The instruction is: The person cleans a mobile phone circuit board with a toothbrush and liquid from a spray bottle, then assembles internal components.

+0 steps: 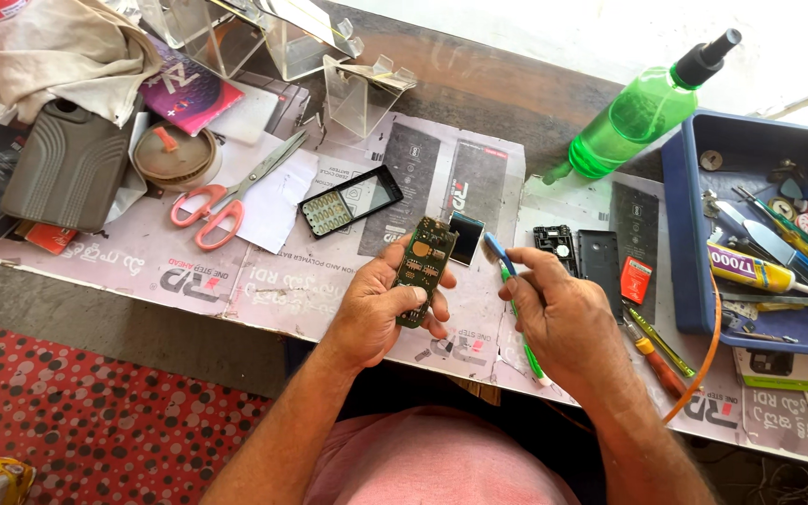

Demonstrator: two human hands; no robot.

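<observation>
Orange-handled scissors (pixel 226 201) lie left of a phone faceplate (pixel 350 200) — a green spray bottle (pixel 642 112) leans beside a blue tray (pixel 680 234).

Phone repair bench: paper-covered table (pixel 282 281), blue tool tray (pixel 685 234), scissors (pixel 236 192), phone cover (pixel 348 201), battery (pixel 600 257), green spray bottle (pixel 638 117), screwdriver (pixel 658 365).

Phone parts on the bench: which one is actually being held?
The green circuit board, gripped in the left hand. The keypad front cover and black back cover lie untouched on the bench.
</observation>
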